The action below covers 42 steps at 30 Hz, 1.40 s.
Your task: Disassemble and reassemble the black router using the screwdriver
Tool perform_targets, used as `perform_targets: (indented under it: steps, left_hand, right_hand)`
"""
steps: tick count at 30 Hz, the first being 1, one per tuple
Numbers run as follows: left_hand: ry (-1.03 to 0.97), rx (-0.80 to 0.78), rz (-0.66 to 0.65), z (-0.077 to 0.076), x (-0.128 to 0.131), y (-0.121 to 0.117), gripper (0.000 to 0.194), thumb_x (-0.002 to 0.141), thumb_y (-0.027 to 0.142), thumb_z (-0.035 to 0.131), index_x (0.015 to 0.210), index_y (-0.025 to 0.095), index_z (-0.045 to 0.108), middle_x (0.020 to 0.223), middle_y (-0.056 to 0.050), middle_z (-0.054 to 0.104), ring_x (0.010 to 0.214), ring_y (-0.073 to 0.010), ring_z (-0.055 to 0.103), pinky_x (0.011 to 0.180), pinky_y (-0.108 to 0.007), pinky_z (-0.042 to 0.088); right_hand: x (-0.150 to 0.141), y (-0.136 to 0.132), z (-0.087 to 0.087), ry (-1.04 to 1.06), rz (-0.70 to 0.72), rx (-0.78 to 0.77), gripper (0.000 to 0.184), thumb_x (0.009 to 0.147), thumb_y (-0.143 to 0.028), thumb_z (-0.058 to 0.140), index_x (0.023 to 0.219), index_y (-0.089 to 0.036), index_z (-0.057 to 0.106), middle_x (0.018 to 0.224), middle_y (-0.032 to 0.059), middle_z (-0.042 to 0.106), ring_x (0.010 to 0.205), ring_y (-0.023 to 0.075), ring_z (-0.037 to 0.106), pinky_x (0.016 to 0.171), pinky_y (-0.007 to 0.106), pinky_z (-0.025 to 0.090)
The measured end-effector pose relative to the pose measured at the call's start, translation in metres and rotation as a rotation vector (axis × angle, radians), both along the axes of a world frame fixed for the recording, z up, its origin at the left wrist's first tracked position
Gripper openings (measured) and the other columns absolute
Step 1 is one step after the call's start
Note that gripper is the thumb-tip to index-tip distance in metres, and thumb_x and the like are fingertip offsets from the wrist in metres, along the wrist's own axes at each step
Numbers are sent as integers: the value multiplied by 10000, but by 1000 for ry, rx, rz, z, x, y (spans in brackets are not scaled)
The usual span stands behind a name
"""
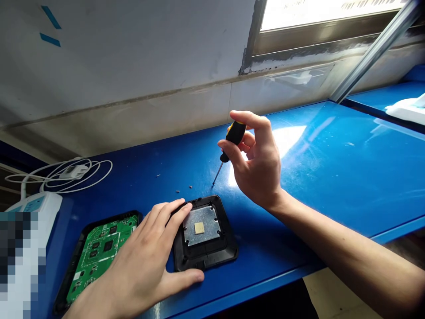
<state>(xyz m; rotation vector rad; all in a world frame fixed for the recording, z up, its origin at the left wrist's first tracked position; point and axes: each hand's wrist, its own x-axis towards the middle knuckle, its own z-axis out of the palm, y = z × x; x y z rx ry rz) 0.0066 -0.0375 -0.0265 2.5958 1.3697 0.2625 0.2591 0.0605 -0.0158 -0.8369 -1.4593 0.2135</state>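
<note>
My right hand (257, 164) is closed around a small screwdriver (229, 148) with a black and yellow handle, its tip just above the blue bench beyond a black square cover. My left hand (146, 261) lies flat with fingers spread on the left edge of that black cover (207, 254), which holds a grey metal plate (202, 226) with a small tan pad in its middle. Beside it on the left, partly under my left hand, sits a black shell holding a green circuit board (96, 252).
Three tiny screws (183, 189) lie loose on the blue bench (332, 177) behind the cover. A white power strip (36, 204) and a coiled white cable with charger (71, 172) sit at the far left. A white object (407, 110) lies at the far right.
</note>
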Motion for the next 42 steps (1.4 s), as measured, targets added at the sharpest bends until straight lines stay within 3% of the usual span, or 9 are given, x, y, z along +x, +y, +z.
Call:
perform_targets:
  steps: [5, 12, 16, 22, 28, 32, 36, 42]
  left_hand:
    - [11, -1, -10, 2, 0, 0, 999, 772, 548, 859, 1584, 360, 307, 1567, -97, 515, 1387, -394, 538, 1054, -591, 583]
    - [18, -20, -16, 4, 0, 2, 978, 797, 541, 842, 1582, 371, 284, 1558, -86, 503, 1392, -382, 531, 1061, -601, 576]
    - [9, -23, -15, 4, 2, 3, 976, 798, 539, 844, 1578, 375, 282, 1556, -86, 505, 1387, -379, 537, 1059, -603, 578]
    - [5, -15, -19, 3, 0, 2, 987, 787, 560, 850, 1575, 375, 284, 1551, -86, 515, 1377, -386, 550, 1046, -608, 588]
    - [16, -16, -28, 5, 1, 2, 1001, 782, 574, 853, 1572, 370, 272, 1538, -96, 522, 1366, -386, 555, 1043, -616, 589]
    - [31, 0, -48, 8, 4, 4, 1009, 771, 569, 868, 1555, 340, 275, 1517, -119, 537, 1349, -389, 570, 1036, -615, 594]
    - [48, 21, -65, 11, 4, 5, 1013, 769, 563, 870, 1549, 308, 275, 1500, -143, 544, 1341, -396, 573, 1029, -604, 599]
    - [53, 21, -65, 10, 2, 3, 996, 781, 577, 854, 1551, 302, 284, 1507, -139, 531, 1348, -389, 558, 1038, -605, 593]
  right_hand:
    - [-2, 1, -1, 107, 70, -40, 357, 937, -281, 744, 1257, -332, 595, 1177, 40, 605, 817, 171, 683, 685, 369, 665]
    - [-1, 2, -3, 29, 36, -62, 345, 947, -242, 705, 1258, -344, 596, 1222, 30, 607, 866, 170, 688, 738, 405, 685]
    - [-1, 5, -7, -48, 29, -66, 353, 947, -219, 704, 1275, -309, 606, 1168, 42, 630, 787, 162, 685, 704, 409, 674]
    - [-1, 6, -7, -17, 39, -49, 346, 951, -270, 716, 1280, -289, 608, 1193, 54, 647, 933, 226, 737, 746, 427, 688]
    - [0, -2, 2, 3, 55, 63, 397, 985, -375, 673, 1363, -303, 577, 1206, 56, 628, 1021, 238, 736, 698, 363, 698]
    - [-3, -17, 9, -13, 60, 112, 365, 982, -312, 682, 1341, -292, 619, 1206, 43, 654, 1004, 230, 741, 652, 318, 672]
    - [-9, -28, 8, -28, 154, 157, 362, 993, -289, 659, 1350, -315, 604, 1205, 48, 668, 905, 203, 730, 522, 265, 612]
    - [-14, -32, 7, -54, 237, 190, 378, 947, -243, 705, 1311, -311, 631, 1135, 56, 681, 912, 215, 718, 568, 285, 648]
